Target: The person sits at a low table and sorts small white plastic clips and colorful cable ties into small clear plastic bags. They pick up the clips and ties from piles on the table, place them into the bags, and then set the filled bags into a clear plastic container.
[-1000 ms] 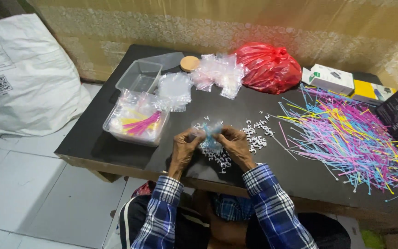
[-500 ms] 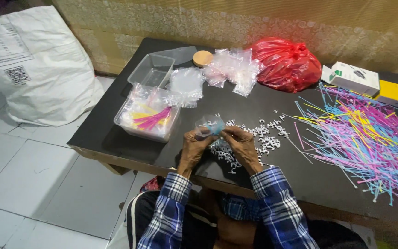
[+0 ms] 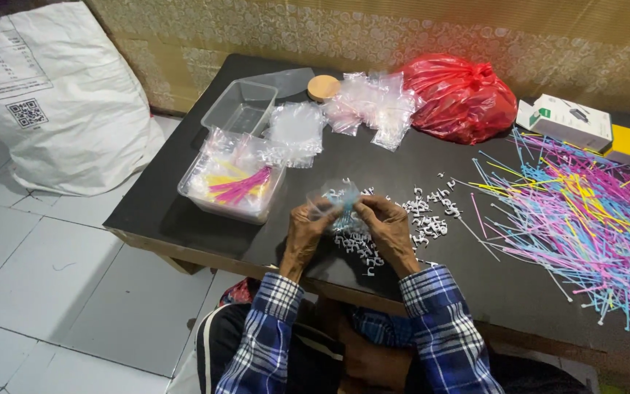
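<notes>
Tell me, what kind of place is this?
Probably a home used for piecework packing: a low black table on tiled floor, heaped coloured plastic sticks, small clear bags, a big white sack.

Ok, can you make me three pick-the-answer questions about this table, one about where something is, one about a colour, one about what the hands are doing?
1. Where is the pile of thin coloured sticks?
A. on the floor
B. on the table's right side
C. inside the white sack

2. What colour is the tied plastic bag?
A. red
B. green
C. black

3. The left hand and right hand are:
A. flat on the table
B. apart, holding nothing
C. together, holding a small clear packet

B, the sticks spread there; A, it is plainly red; C, both hands' fingers pinch it.
</notes>
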